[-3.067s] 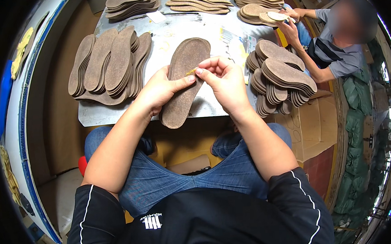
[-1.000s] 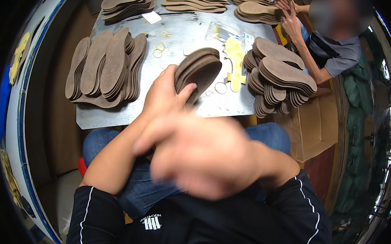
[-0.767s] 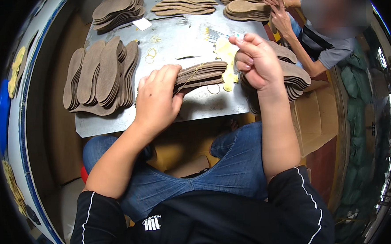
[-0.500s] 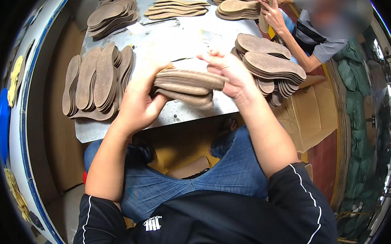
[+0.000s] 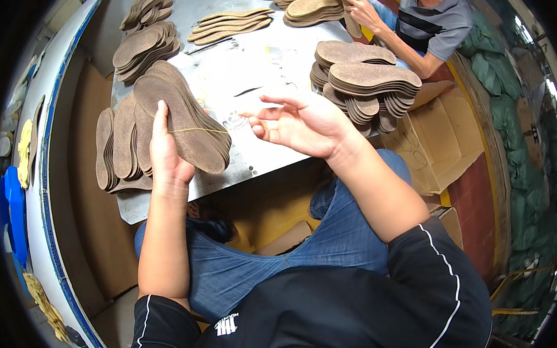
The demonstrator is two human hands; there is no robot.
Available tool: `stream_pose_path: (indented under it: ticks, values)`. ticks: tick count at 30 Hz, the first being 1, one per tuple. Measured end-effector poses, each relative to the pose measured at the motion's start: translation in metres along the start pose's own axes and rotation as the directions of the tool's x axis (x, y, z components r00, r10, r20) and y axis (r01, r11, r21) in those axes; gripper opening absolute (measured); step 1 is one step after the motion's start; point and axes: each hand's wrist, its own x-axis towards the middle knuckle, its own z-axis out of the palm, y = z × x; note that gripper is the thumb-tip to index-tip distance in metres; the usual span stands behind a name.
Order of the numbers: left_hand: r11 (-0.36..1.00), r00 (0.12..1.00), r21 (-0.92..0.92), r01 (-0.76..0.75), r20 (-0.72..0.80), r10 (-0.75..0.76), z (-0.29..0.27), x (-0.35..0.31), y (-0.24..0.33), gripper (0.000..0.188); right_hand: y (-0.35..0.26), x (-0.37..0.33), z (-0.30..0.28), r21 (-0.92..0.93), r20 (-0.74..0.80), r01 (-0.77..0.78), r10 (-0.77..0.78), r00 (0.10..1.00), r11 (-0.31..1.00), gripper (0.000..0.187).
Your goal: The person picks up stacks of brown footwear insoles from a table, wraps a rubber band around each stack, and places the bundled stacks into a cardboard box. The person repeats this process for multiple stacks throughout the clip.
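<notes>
A bundle of brown speckled insoles [image 5: 183, 106] is in my left hand [image 5: 167, 151], tilted up above the table's left side. The thumb lies flat on its top face and the other fingers are hidden beneath. A thin yellow rubber band [image 5: 197, 129] runs around the bundle's middle. My right hand [image 5: 304, 123] hovers to the right of the bundle, apart from it, palm turned up and fingers loosely bent and spread, with nothing visible in it. Behind the bundle, more insole stacks [image 5: 124, 138] lie at the table's left edge, partly covered by it.
Crossed insole stacks [image 5: 371, 74] stand on the grey table [image 5: 247, 62] at the right. Further piles [image 5: 233, 26] line the far side. A co-worker's hands [image 5: 361, 9] hold an insole at the far right. A cardboard box [image 5: 440, 140] sits beside the table's right edge.
The bundle has moved left, turning from edge-on to show its top face and band. My right hand has come off it. The head view has shifted slightly.
</notes>
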Motion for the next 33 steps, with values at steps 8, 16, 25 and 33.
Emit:
stream_pose_path:
  ticks: [8, 16, 25, 33]
  values:
    - [0.948, 0.952, 0.283, 0.143, 0.223, -0.21, 0.027, -0.038, -0.038, 0.062, 0.075, -0.055, 0.004, -0.744, -0.072, 0.419, -0.686, 0.724, 0.521, 0.057]
    - [0.787, 0.571, 0.577, 0.219, 0.579, -0.583, 0.029, -0.081, -0.068, 0.095, 0.105, -0.142, -0.016, -0.515, -0.151, 0.432, -0.575, 0.804, 0.74, 0.073]
    - [0.543, 0.949, 0.826, -0.149, 0.273, -0.155, 0.003, -0.017, -0.033, 0.055, -0.001, -0.444, -0.11, -0.588, -0.489, -0.043, -0.312, 0.815, 0.808, 0.078]
    - [0.621, 0.973, 0.781, -0.07, 0.19, -0.13, -0.029, 0.022, -0.018, 0.054, 0.095, -0.666, -0.25, -0.152, -0.931, -0.241, -0.057, 0.361, 0.958, 0.081]
